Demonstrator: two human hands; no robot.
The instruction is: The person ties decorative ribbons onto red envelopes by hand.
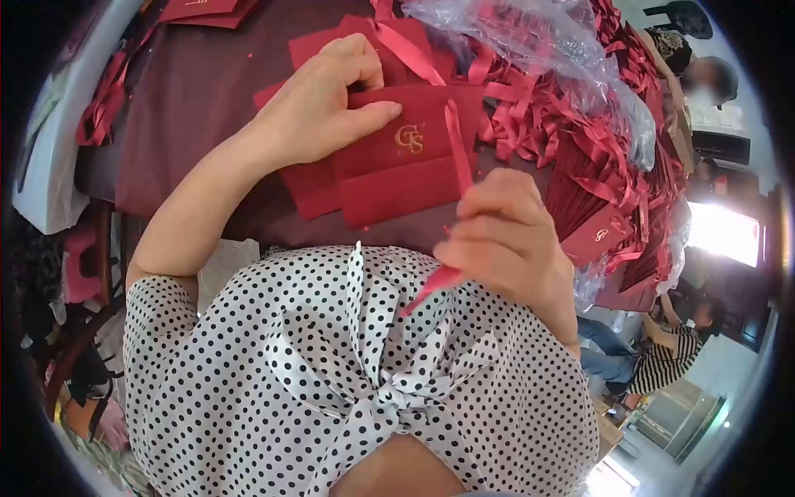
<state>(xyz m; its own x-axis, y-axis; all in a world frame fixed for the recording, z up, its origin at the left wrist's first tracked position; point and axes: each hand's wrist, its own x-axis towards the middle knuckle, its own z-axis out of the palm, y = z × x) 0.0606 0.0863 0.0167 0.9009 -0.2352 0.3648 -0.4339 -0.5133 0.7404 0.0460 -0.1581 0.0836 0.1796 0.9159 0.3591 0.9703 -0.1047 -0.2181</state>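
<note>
A red card pouch [397, 178] with gold lettering lies on the dark red cloth, over other red pouches [310, 186]. My left hand [331, 103] grips its upper left edge, thumb on the front and fingers curled behind. From the pouch's upper right a red ribbon [458, 145] runs down into my right hand [505, 236], which is closed around it to the right of and below the pouch. The ribbon's loose end sticks out under my right fingers, over the polka-dot shirt. Motion blurs my right hand slightly.
Many red pouches with ribbons [596, 178] are heaped at the right, partly under clear plastic wrap [530, 29]. More pouches [207, 8] lie at the top left on the tablecloth [190, 79]. A person in a striped top [667, 360] is at the lower right; others are farther up.
</note>
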